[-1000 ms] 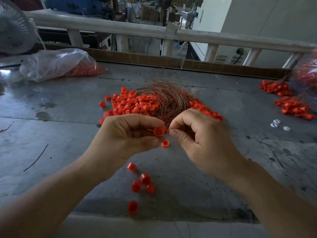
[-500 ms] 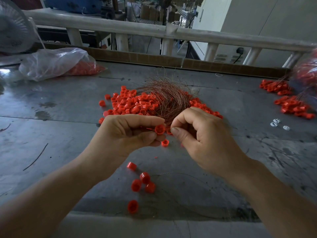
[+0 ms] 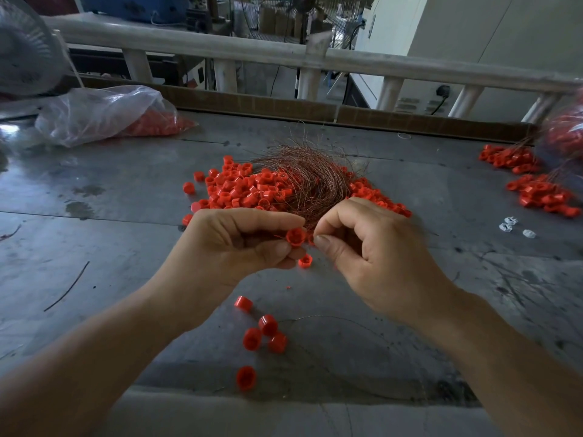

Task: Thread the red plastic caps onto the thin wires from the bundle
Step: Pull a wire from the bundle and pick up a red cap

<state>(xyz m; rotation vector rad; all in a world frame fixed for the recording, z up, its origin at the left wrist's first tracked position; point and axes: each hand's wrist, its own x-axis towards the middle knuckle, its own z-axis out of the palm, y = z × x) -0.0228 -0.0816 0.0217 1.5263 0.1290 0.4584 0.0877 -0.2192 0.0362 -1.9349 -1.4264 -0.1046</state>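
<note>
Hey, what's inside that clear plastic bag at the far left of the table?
Red plastic caps show through the crumpled clear plastic bag near its right end. The folded film hides how many, and whether anything else lies deeper.

Wire [image 3: 279, 236] at the pinched cap [image 3: 296, 237] too thin to follow — right-edge bag [image 3: 568, 134] cropped and blurred.

Nothing here can be read: no writing, label, brand, number or sign. The red caps [image 3: 249, 190], the clear plastic bag [image 3: 104, 115] and the pale cabinet [image 3: 473, 42] show no print that can be made out, and the wall socket [image 3: 443, 89] is too small and blurred to tell any marking.
</note>
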